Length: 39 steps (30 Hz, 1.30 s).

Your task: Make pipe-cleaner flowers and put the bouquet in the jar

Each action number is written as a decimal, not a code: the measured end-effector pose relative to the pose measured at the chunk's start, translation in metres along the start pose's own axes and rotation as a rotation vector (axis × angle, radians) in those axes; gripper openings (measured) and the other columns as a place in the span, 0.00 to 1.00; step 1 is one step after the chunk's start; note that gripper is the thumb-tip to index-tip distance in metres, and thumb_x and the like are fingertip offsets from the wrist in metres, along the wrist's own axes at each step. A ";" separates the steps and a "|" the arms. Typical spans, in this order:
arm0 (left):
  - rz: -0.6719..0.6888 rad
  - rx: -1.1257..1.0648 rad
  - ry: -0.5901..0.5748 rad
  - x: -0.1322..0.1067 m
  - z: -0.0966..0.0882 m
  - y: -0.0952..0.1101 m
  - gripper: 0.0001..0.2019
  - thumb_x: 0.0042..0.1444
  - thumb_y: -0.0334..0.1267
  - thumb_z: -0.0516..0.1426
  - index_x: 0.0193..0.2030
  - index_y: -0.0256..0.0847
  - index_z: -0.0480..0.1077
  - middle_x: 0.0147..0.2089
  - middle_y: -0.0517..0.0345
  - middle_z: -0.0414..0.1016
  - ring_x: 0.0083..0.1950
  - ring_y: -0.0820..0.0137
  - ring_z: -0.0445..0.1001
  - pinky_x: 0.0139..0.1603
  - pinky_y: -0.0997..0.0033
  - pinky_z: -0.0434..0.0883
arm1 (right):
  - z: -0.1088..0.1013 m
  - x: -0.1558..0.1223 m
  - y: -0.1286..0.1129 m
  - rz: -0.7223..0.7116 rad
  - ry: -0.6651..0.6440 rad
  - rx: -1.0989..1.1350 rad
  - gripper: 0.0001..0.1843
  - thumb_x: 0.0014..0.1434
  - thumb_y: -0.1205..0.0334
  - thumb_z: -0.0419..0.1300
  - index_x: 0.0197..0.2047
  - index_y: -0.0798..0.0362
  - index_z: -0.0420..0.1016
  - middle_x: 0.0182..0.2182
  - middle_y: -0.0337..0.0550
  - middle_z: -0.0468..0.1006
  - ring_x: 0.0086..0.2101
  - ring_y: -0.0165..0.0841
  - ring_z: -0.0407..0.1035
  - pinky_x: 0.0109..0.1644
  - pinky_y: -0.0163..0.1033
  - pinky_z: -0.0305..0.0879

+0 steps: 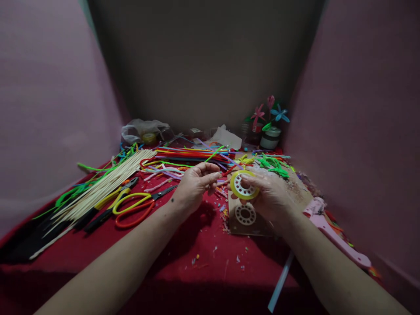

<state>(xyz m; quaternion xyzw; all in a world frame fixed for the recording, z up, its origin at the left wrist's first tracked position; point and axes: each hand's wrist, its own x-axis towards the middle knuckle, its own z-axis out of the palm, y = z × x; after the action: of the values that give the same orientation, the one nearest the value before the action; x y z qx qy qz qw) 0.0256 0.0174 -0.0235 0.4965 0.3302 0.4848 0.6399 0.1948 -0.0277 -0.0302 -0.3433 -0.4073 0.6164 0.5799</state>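
My right hand (271, 192) grips a roll of yellow tape (235, 184) with a white, hole-ringed core, held above a brown board (233, 225). Just left of the roll, my left hand (198, 183) has thumb and fingers pinched together. Whatever is between those fingertips is too small to make out. On the board below the roll shows a pale ring with holes (245, 215); whether it is a second core or a reflection I cannot tell. Red and yellow handled scissors (134, 210) lie beside my left wrist, their blades pointing toward it.
Wooden skewers (105, 186) and yellow-black pliers (120, 195) lie left. Colourful pipe cleaners (187, 153) spread behind my hands. Pipe-cleaner flowers (278, 113) stand near a jar (270, 139) at back right. A pink tool (341, 240) and a translucent stick (281, 284) lie near my right arm.
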 end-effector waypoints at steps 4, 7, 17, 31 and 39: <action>-0.017 0.049 0.027 0.003 -0.004 -0.004 0.10 0.42 0.33 0.63 0.32 0.36 0.68 0.23 0.64 0.68 0.18 0.82 0.63 0.18 0.81 0.60 | -0.014 0.005 -0.009 -0.057 0.116 -0.193 0.11 0.41 0.63 0.65 0.31 0.57 0.74 0.25 0.40 0.75 0.24 0.28 0.68 0.28 0.33 0.63; -0.050 0.105 0.000 0.005 -0.006 -0.006 0.09 0.42 0.33 0.62 0.31 0.35 0.67 0.22 0.64 0.68 0.16 0.83 0.61 0.16 0.82 0.57 | -0.022 0.007 -0.018 -0.039 0.233 -0.437 0.12 0.37 0.63 0.66 0.28 0.57 0.74 0.22 0.37 0.74 0.23 0.27 0.66 0.28 0.32 0.61; -0.068 0.244 -0.028 0.007 -0.008 -0.010 0.05 0.43 0.31 0.59 0.29 0.36 0.66 0.21 0.64 0.67 0.15 0.82 0.60 0.14 0.82 0.54 | -0.028 0.011 -0.032 0.089 0.470 -1.069 0.10 0.39 0.71 0.57 0.30 0.59 0.73 0.18 0.37 0.69 0.19 0.27 0.63 0.22 0.30 0.56; -0.036 0.340 -0.026 0.005 -0.006 -0.011 0.05 0.43 0.32 0.58 0.28 0.37 0.65 0.17 0.67 0.63 0.14 0.82 0.56 0.14 0.81 0.51 | -0.056 0.024 -0.019 -0.031 0.508 -1.642 0.23 0.48 0.73 0.50 0.47 0.60 0.73 0.43 0.55 0.76 0.43 0.40 0.70 0.43 0.37 0.61; 0.110 0.650 0.004 0.017 -0.025 0.009 0.04 0.44 0.34 0.55 0.28 0.36 0.67 0.22 0.63 0.67 0.20 0.77 0.64 0.22 0.77 0.61 | -0.040 0.021 -0.014 -0.180 0.484 -1.572 0.17 0.54 0.67 0.50 0.42 0.57 0.76 0.41 0.49 0.78 0.42 0.36 0.71 0.46 0.35 0.62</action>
<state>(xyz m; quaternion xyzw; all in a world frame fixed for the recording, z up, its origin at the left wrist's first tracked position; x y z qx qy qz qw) 0.0054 0.0421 -0.0209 0.6910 0.4415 0.3887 0.4201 0.2348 -0.0027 -0.0345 -0.7381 -0.6093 0.0119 0.2894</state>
